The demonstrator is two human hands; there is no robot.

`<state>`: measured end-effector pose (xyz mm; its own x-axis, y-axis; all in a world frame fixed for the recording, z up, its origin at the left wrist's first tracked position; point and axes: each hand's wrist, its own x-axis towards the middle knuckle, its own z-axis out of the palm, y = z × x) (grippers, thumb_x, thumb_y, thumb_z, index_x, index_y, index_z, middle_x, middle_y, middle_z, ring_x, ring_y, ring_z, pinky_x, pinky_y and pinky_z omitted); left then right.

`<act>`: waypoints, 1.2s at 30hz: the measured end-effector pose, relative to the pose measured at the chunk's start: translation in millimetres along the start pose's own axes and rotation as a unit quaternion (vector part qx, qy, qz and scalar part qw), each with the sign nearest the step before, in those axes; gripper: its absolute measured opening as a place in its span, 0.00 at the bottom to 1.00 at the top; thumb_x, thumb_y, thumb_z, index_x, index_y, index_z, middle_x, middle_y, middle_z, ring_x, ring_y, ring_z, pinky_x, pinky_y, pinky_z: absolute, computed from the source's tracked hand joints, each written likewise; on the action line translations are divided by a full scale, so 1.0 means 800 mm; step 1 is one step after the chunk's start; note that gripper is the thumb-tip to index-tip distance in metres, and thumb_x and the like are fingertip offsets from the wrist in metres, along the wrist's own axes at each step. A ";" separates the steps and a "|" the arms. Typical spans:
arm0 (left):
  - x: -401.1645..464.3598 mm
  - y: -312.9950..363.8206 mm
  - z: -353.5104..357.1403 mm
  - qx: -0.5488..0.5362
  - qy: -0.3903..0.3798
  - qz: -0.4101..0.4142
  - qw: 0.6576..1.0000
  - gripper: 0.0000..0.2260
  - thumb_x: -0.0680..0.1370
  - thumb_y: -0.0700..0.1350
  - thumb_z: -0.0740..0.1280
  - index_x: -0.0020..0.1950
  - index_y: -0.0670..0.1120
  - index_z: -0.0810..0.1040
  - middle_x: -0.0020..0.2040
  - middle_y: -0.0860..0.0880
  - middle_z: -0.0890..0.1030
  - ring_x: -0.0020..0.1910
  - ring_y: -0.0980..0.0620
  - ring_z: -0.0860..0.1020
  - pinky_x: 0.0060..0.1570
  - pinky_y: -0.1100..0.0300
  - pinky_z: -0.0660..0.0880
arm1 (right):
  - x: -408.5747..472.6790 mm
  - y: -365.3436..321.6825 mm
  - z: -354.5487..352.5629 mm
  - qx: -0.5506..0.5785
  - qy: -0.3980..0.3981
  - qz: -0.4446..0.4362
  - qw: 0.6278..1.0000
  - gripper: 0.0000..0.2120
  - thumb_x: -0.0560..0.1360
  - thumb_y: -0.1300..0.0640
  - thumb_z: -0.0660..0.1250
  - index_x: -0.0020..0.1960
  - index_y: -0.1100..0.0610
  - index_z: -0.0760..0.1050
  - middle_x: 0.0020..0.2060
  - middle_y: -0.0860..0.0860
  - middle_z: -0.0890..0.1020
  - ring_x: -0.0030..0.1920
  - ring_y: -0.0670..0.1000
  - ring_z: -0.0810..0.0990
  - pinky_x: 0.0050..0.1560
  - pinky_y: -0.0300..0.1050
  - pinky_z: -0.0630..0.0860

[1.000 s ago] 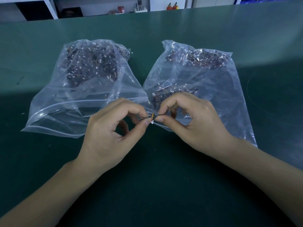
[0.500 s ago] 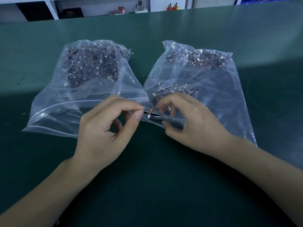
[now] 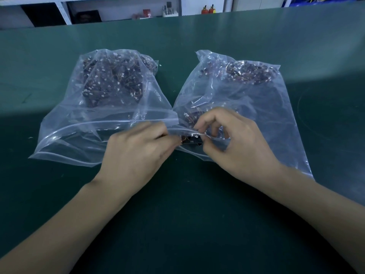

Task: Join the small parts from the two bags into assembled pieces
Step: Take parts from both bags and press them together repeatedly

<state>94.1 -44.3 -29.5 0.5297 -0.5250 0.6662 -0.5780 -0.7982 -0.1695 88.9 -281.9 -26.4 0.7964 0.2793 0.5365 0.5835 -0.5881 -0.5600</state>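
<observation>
Two clear plastic bags lie side by side on the green table, each holding several small dark parts with wires and white connectors. My left hand (image 3: 136, 153) reaches to the mouth of the right bag (image 3: 266, 115) and pinches a small black part with orange wires (image 3: 192, 141) at its left end. My right hand (image 3: 235, 149) has curled fingers, and its thumb and forefinger pinch the rim of the right bag just above that part. The left bag (image 3: 75, 139) lies open-mouthed under my left hand. The fingertips of my left hand are blurred.
The green table (image 3: 177, 214) stretches wide around the bags. Shelving and small red items (image 3: 208, 9) stand beyond the table's far edge. A faint circular mark (image 3: 308, 115) shows on the mat at the right.
The hands have moved apart from pressing two parts together. My left hand carried the joined piece away from me to the right bag's mouth, and my right hand took hold of the bag's rim.
</observation>
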 end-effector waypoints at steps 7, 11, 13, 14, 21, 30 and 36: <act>-0.004 0.006 -0.006 -0.039 -0.038 -0.020 0.998 0.06 0.84 0.50 0.70 0.55 0.55 0.88 0.39 0.55 0.84 0.38 0.51 0.85 0.26 0.57 0.73 | 0.000 -0.001 0.002 -0.018 -0.014 0.005 1.000 0.13 0.73 0.66 0.72 0.52 0.50 0.79 0.46 0.40 0.80 0.46 0.44 0.77 0.47 0.40 0.74; -0.003 0.001 -0.013 -0.085 -0.020 -0.048 0.995 0.17 0.85 0.52 0.69 0.37 0.50 0.79 0.32 0.56 0.77 0.28 0.51 0.76 0.24 0.59 0.68 | -0.001 0.001 0.003 -0.019 -0.016 -0.008 1.000 0.12 0.74 0.68 0.72 0.51 0.53 0.82 0.48 0.41 0.79 0.48 0.44 0.76 0.50 0.45 0.77; -0.004 -0.006 -0.020 -0.072 -0.047 -0.080 0.993 0.22 0.86 0.53 0.64 0.33 0.51 0.65 0.27 0.56 0.66 0.24 0.49 0.68 0.27 0.61 0.62 | -0.001 0.002 0.003 -0.031 -0.025 -0.024 0.999 0.14 0.75 0.70 0.69 0.51 0.53 0.85 0.53 0.46 0.82 0.53 0.49 0.78 0.56 0.50 0.77; -0.004 -0.011 -0.023 -0.055 -0.071 -0.107 0.990 0.23 0.86 0.54 0.61 0.32 0.51 0.61 0.25 0.56 0.62 0.23 0.48 0.65 0.30 0.61 0.60 | -0.002 0.002 0.004 -0.046 -0.034 -0.028 0.998 0.16 0.76 0.70 0.68 0.52 0.52 0.87 0.58 0.48 0.82 0.56 0.51 0.79 0.59 0.52 0.76; -0.014 -0.057 -0.018 0.043 -0.157 -0.292 0.943 0.19 0.82 0.55 0.62 0.34 0.48 0.75 0.27 0.53 0.68 0.29 0.45 0.67 0.36 0.53 0.66 | -0.005 -0.001 0.002 -0.114 -0.165 -0.002 0.980 0.25 0.81 0.63 0.59 0.71 0.43 0.79 0.82 0.49 0.63 0.78 0.52 0.66 0.78 0.57 0.63; -0.018 -0.075 -0.004 0.060 -0.287 -0.278 0.915 0.17 0.85 0.53 0.57 0.70 0.51 0.76 0.65 0.44 0.79 0.60 0.37 0.77 0.63 0.40 0.73 | -0.005 -0.003 0.006 -0.242 -0.256 0.001 0.936 0.30 0.84 0.33 0.40 0.81 0.37 0.63 0.85 0.49 0.39 0.84 0.47 0.35 0.83 0.56 0.36; -0.015 -0.071 -0.008 0.016 -0.281 -0.298 0.912 0.14 0.83 0.52 0.58 0.51 0.48 0.81 0.43 0.49 0.81 0.44 0.44 0.77 0.52 0.47 0.72 | -0.005 -0.003 0.006 -0.291 -0.232 0.003 0.928 0.32 0.84 0.33 0.38 0.79 0.40 0.67 0.86 0.52 0.42 0.85 0.50 0.39 0.83 0.60 0.36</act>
<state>116.5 9.4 -23.0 0.9837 -0.0562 0.1709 -0.0698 -0.9948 0.0745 85.1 -278.1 -30.4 0.8606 0.4926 0.1293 0.5022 -0.8631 -0.0537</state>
